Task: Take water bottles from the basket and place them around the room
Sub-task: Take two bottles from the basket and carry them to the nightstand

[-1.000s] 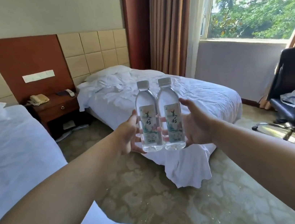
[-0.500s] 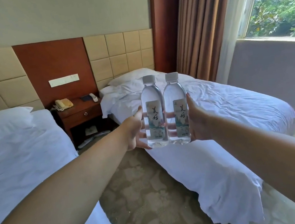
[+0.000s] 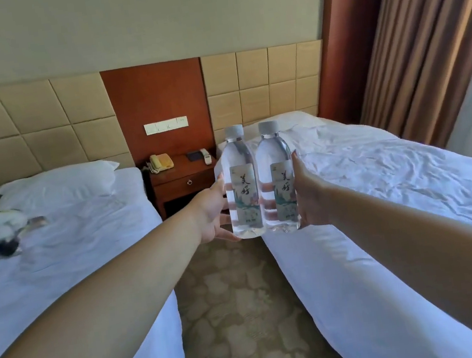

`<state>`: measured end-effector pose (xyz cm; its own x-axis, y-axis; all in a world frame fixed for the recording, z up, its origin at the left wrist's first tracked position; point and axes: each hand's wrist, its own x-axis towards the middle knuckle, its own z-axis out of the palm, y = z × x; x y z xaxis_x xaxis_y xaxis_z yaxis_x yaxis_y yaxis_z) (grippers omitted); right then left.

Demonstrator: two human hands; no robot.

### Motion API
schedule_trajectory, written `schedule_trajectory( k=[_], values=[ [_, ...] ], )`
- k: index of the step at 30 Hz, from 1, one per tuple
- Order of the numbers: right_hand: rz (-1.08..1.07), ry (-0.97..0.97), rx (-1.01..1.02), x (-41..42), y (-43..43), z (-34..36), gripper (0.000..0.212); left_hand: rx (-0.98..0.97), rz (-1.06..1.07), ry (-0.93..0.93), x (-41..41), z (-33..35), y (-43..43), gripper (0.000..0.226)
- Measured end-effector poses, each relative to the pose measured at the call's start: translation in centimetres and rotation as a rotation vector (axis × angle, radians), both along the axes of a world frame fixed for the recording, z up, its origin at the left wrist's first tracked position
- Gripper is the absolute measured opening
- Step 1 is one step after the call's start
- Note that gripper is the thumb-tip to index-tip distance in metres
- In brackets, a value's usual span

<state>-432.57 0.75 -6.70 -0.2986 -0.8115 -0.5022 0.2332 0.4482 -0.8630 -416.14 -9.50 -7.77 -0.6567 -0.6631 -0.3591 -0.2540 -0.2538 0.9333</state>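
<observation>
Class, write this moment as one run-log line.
left hand: holds left water bottle | right hand: holds right water bottle | bottles: upright, side by side | ahead: nightstand between left bed and right bed

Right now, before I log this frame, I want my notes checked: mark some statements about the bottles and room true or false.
1. Each hand holds one bottle. True: the left hand grips the left bottle, the right hand the right bottle.
2. The bottles are uncapped. False: both carry pale caps.
3. A telephone sits on the nightstand. True.
4. The bottles lie on a bed. False: they are held upright in the air.
</observation>
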Motion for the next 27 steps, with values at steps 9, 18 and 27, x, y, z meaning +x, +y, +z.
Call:
schedule_trajectory(
  k=[9, 18, 27],
  values=[
    [0.123, 0.025, -0.035, -9.9, -11.8, 1.1, 0.089, 0.037, 0.200, 0.088, -8.6, 0.6, -7.5, 0.059],
    [-0.027, 0.115, -0.118, -13.3, -22.0, -2.4, 0.067, -0.006, 0.416, 0.235, -13.4, 0.6, -15.8, 0.036],
    [0.143, 0.327, -0.262, -15.9, -36.2, -4.0, 0.045, -0.079, 0.265, 0.188, -16.4, -0.4, -31.2, 0.016]
  ],
)
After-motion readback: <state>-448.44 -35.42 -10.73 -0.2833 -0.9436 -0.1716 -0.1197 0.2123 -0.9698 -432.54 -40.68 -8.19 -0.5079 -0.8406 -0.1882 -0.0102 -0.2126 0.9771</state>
